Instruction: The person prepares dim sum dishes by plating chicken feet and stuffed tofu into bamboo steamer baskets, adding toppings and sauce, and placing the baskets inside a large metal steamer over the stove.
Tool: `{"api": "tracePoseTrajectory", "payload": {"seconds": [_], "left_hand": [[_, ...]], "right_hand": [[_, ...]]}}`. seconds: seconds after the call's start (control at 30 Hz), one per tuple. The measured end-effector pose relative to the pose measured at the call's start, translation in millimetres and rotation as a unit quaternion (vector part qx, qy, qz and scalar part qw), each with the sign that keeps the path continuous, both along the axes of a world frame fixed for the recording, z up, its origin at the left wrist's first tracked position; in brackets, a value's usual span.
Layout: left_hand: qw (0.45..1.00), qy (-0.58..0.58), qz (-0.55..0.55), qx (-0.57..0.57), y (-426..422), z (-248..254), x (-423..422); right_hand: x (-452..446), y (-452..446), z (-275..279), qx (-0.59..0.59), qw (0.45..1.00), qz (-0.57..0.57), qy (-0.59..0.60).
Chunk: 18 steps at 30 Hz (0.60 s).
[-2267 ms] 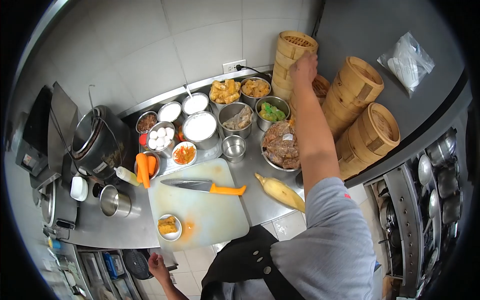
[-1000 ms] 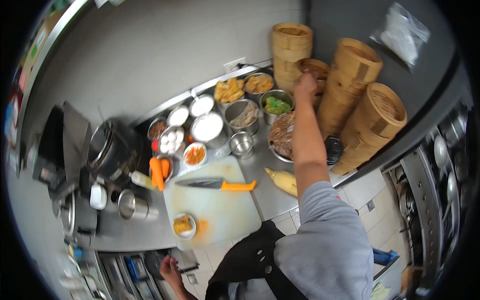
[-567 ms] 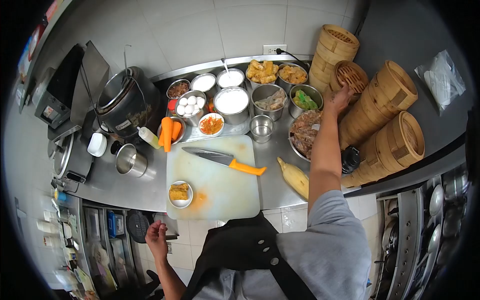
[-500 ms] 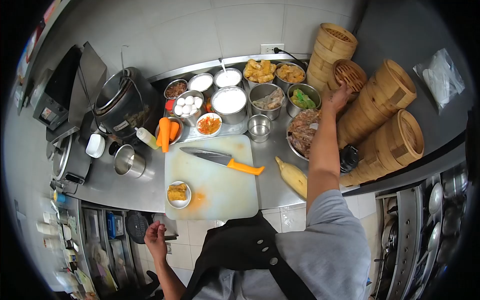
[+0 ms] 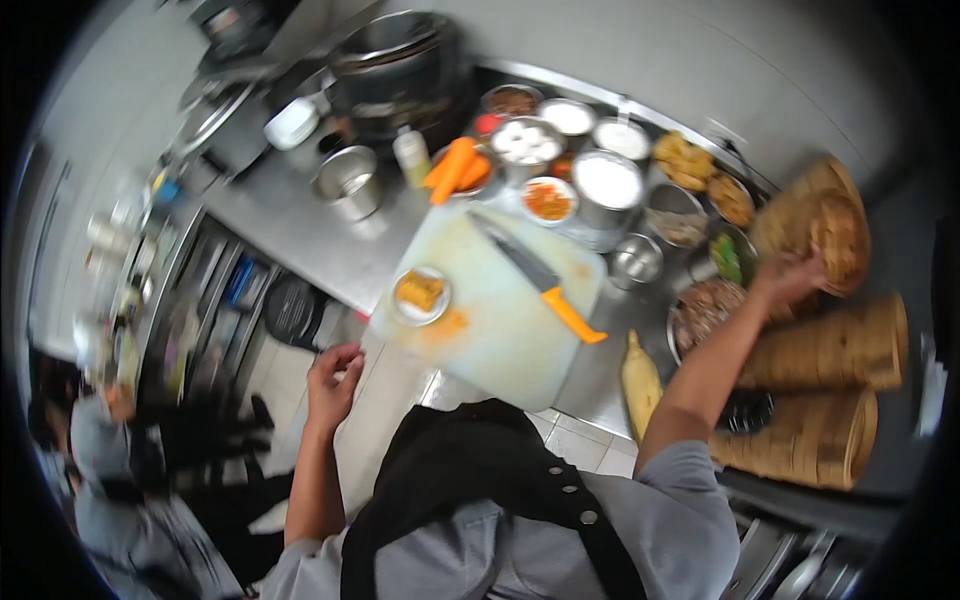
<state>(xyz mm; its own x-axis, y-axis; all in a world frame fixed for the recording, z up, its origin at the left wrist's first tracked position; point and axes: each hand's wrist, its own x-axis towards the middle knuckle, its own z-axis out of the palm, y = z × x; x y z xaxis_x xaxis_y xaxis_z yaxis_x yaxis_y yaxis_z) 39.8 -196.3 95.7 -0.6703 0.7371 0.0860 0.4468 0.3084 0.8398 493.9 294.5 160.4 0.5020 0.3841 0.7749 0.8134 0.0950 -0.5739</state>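
My right hand (image 5: 793, 277) is at the right, its fingers on the rim of a round bamboo steamer (image 5: 841, 243); the blur softens the fingertips. My left hand (image 5: 336, 380) hangs in front of the counter with its fingers curled together, and I cannot make out anything in them. Between the hands lies a pale cutting board (image 5: 500, 350). A knife with an orange handle (image 5: 572, 314) rests on it, beside a small white bowl (image 5: 422, 296) of yellow-brown food. A yellow, elongated item (image 5: 640, 385) lies right of the board.
Metal containers, including one with eggs (image 5: 527, 140), one with white contents (image 5: 609, 180) and one with carrots (image 5: 458, 170), stand behind the board. More steamer stacks (image 5: 820, 345) lean at the right. A black cooker (image 5: 395, 75) stands at the back. Other people (image 5: 150, 500) are at lower left.
The view has turned and tilted, so the counter appears rotated and people show at lower left. My right hand has gone from a taller steamer stack to the lower steamer. My left hand remains below the counter.
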Motion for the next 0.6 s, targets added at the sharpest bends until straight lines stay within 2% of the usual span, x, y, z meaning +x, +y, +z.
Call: {"api": "tracePoseTrajectory", "payload": {"seconds": [0.07,0.13,0.23,0.3,0.37,0.4,0.47,0.53,0.6], "left_hand": [[1.000,0.002,0.012,0.006,-5.8,4.2,5.4],[0.999,0.043,0.013,0.019,-8.0,9.8,13.1],[0.984,0.168,-0.006,0.065,-8.9,34.2,29.8],[0.968,0.234,-0.012,0.088,-12.5,52.5,40.1],[0.958,0.274,-0.008,0.089,-23.4,68.7,49.8],[0.954,0.291,0.001,0.077,-31.3,78.6,56.3],[0.950,0.309,0.017,0.044,-52.3,84.2,67.9],[0.951,0.307,0.024,0.038,-83.2,89.3,77.2],[0.929,0.362,0.082,-0.005,-127.0,81.5,89.9]], "right_hand": [[-37.9,-19.8,24.6,0.045,0.987,0.128,0.087],[-86.3,-58.6,47.3,0.070,0.973,0.221,0.001],[-149.3,-115.2,61.5,-0.047,0.913,0.401,0.057],[-186.5,-145.9,47.9,-0.075,0.851,0.519,-0.002],[-230.9,-206.8,46.6,-0.222,0.726,0.650,0.029],[-249.4,-231.0,36.7,-0.282,0.632,0.720,0.060],[-282.2,-284.1,22.2,-0.318,0.486,0.814,-0.016],[-301.8,-338.7,16.2,-0.375,0.343,0.858,-0.074],[-311.8,-391.3,12.9,-0.419,0.199,0.884,-0.055]]}}
